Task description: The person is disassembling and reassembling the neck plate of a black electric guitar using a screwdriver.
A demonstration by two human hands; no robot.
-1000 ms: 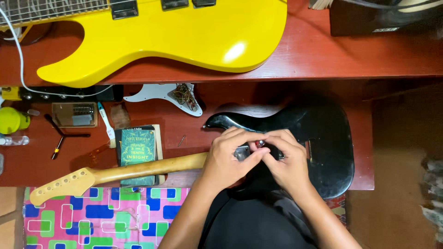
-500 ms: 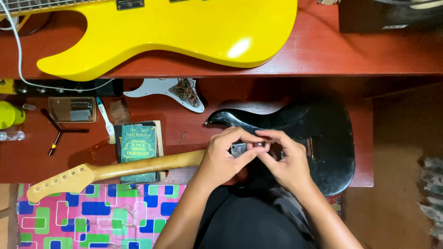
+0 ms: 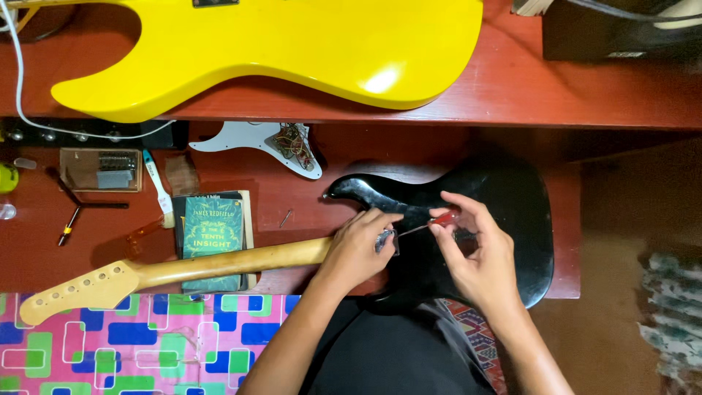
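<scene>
While the glossy black electric guitar body (image 3: pixel 468 219) lies at the front edge of the red wooden table (image 3: pixel 512 95), overhanging toward the person's lap, both hands work at the spot where its pale wooden neck (image 3: pixel 183 271) joins it. The left hand (image 3: pixel 358 249) rests on that joint, its fingers curled together around a small grey metal part (image 3: pixel 385 240). The right hand (image 3: pixel 479 252) has thumb and fingertips pinched shut on the red handle of a thin screwdriver (image 3: pixel 431 223), whose shaft slants down-left to the metal part. The neck runs left along the front edge, crossing a green paperback book (image 3: pixel 212 227). A white pickguard with loose wiring (image 3: pixel 270 143) lies mid-table, and a bright yellow guitar body (image 3: pixel 278 51) spans the far edge.
</scene>
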